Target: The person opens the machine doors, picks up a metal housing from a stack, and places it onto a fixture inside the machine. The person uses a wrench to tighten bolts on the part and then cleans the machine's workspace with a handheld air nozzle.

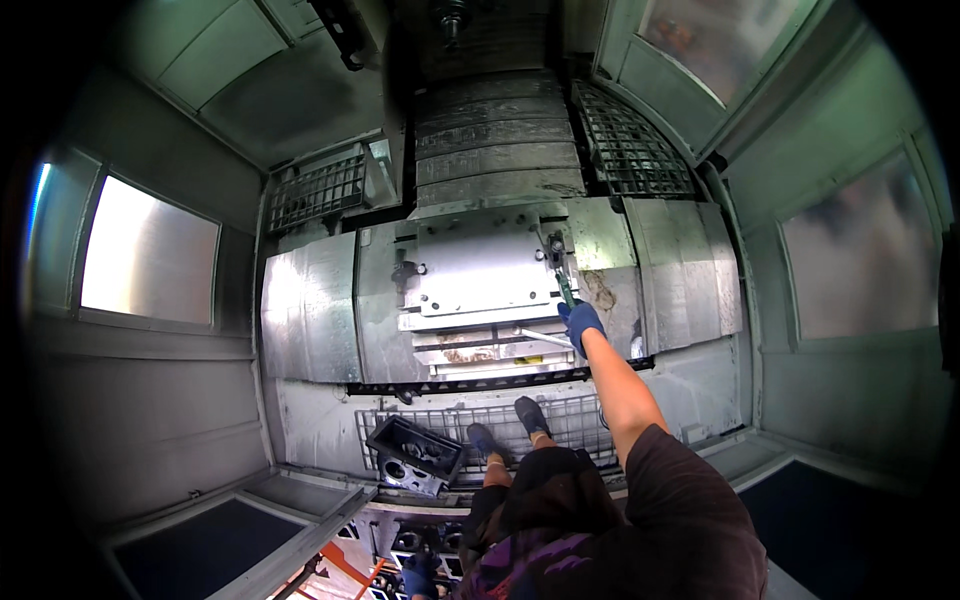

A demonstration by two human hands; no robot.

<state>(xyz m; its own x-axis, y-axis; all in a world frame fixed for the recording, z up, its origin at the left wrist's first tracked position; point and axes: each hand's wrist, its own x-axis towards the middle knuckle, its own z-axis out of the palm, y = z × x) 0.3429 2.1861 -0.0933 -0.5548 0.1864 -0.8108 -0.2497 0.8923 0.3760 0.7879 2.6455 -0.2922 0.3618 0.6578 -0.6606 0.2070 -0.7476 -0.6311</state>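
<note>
My right hand (582,326), in a dark blue glove, reaches forward to the right front corner of a flat metal plate (480,262). It is closed around a slim green tool (567,289), whose exact kind I cannot make out. The tool points toward a dark clamp (557,248) at the plate's right edge. A pale metal rod (545,337) runs leftward from beside the glove; whether the hand grips it too is unclear. Low in the view, my left hand (420,577), also blue-gloved, hangs by my side. Its fingers are too small and dark to read.
Inside a metal machine enclosure, a dark spindle (452,28) hangs at the far end. Steel covers (690,270) flank the plate. Grated baskets (320,190) sit at the back. A black bin (415,447) stands left of my feet, on a grating (580,420). Side windows (150,255) line the walls.
</note>
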